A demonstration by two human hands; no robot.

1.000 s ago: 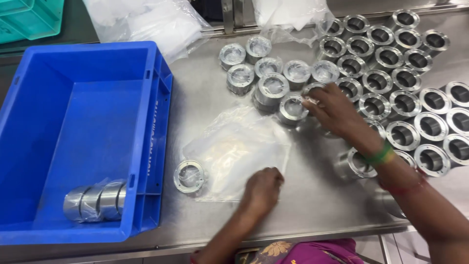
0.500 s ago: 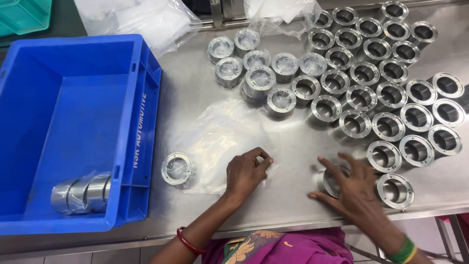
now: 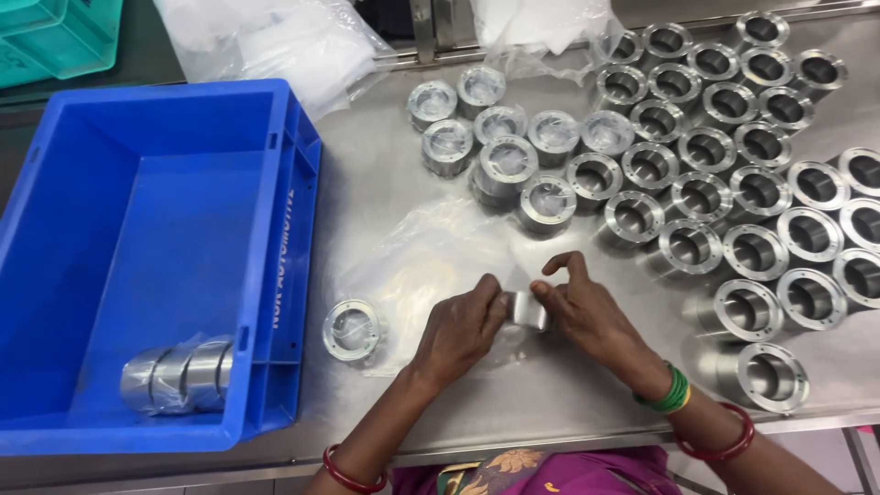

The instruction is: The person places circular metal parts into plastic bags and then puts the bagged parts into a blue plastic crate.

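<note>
Near the tabletop's (image 3: 385,183) front edge, left hand (image 3: 458,328) and right hand (image 3: 582,307) pinch one metal ring (image 3: 529,310) between closed fingertips, over a clear plastic bag (image 3: 431,252).

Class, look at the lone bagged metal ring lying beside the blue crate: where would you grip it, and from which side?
Grip the bagged metal ring across its outer rim, coming from above. It lies flat, bore up, and the blue crate wall stands close on one side.

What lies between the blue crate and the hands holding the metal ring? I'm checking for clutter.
In the head view, one bagged metal ring lies on the steel table between the blue crate and the left hand, beside clear plastic film.
</note>
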